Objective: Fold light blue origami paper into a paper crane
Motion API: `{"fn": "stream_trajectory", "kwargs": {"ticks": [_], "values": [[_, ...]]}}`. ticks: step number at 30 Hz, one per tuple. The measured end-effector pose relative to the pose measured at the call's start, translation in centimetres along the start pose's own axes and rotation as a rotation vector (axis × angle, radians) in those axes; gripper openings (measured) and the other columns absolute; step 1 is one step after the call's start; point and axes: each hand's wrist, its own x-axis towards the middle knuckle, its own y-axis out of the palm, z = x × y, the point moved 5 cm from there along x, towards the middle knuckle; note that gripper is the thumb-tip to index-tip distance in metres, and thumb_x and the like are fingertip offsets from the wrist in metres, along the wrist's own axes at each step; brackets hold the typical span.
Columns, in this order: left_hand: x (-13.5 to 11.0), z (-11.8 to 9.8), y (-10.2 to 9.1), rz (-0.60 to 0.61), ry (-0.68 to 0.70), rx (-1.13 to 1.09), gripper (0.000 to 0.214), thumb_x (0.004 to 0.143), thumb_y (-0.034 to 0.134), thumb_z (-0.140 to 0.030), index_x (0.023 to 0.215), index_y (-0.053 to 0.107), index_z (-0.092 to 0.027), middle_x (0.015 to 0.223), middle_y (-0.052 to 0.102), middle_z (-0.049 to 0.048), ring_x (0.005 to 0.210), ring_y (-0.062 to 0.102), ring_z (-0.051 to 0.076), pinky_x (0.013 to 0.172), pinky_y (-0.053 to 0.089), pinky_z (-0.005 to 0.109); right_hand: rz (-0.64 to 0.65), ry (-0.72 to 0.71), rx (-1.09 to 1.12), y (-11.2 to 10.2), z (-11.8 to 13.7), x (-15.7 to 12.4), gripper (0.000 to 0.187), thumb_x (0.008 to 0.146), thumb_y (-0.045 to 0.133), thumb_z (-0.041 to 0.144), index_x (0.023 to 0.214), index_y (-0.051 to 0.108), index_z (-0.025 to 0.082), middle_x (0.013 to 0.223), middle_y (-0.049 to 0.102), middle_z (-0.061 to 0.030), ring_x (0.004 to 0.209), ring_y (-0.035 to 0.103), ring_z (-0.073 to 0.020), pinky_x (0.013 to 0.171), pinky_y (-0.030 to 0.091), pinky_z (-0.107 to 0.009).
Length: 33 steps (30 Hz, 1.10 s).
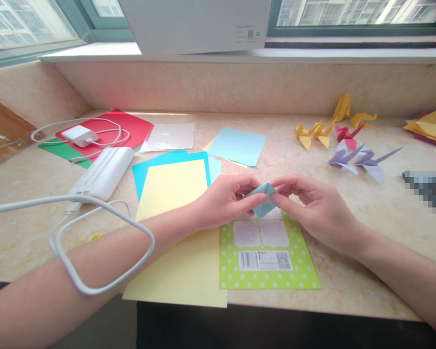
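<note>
On the pale marble-look counter (349,286) under the window sill (312,54), both hands pinch a folded light-blue paper piece (261,199) (left hand (223,201), right hand (312,206)) above a green dotted sheet (240,276); folded paper cranes (352,145) lie well apart, far right.

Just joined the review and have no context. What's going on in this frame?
A person's left hand and right hand both pinch a small, partly folded light-blue paper piece over a green polka-dot sheet on the table. A yellow sheet lies under the left wrist. Yellow paper cranes and lilac paper cranes sit far right. A white power bank lies left.
</note>
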Motion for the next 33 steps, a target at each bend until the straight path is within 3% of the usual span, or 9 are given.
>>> {"fn": "stream_trajectory", "kwargs": {"ticks": [6, 12, 23, 33], "values": [[0.08, 0.22, -0.09, 0.032, 0.033, 0.108, 0.023, 0.093, 0.059, -0.032, 0.090, 0.068, -0.011, 0.081, 0.072, 0.0066, 0.073, 0.070, 0.015, 0.064, 0.058, 0.025, 0.007, 0.007, -0.004, 0.11, -0.23, -0.14, 0.017, 0.088, 0.067, 0.036, 0.100, 0.067, 0.025, 0.078, 0.070, 0.0008, 0.070, 0.066, -0.0161, 0.063, 0.052, -0.029], [0.03, 0.06, -0.21, -0.030, 0.052, 0.252, 0.016, 0.091, 0.062, -0.027, 0.084, 0.069, -0.014, 0.072, 0.070, 0.0018, 0.066, 0.069, 0.013, 0.059, 0.054, 0.021, -0.018, -0.006, -0.025, 0.09, -0.23, -0.21, 0.015, 0.087, 0.067, 0.037, 0.095, 0.067, 0.024, 0.080, 0.070, -0.0002, 0.071, 0.065, -0.0163, 0.064, 0.052, -0.029], [0.11, 0.36, -0.12, -0.031, 0.040, 0.239, 0.014, 0.091, 0.062, -0.025, 0.083, 0.068, -0.015, 0.073, 0.070, 0.0015, 0.065, 0.069, 0.013, 0.059, 0.053, 0.022, -0.014, 0.013, -0.002, -0.02, -0.01, -0.13, 0.014, 0.086, 0.069, 0.038, 0.086, 0.072, 0.024, 0.081, 0.075, -0.0009, 0.074, 0.069, -0.0186, 0.069, 0.056, -0.032], [0.07, 0.22, -0.14, -0.021, 0.074, 0.194, 0.017, 0.092, 0.060, -0.028, 0.091, 0.067, -0.012, 0.078, 0.071, 0.0050, 0.068, 0.067, 0.013, 0.062, 0.055, 0.024, -0.019, -0.024, -0.074, -0.08, -0.15, 0.22, 0.016, 0.088, 0.067, 0.037, 0.097, 0.071, 0.025, 0.083, 0.074, -0.0010, 0.073, 0.069, -0.0178, 0.068, 0.056, -0.031]]}}
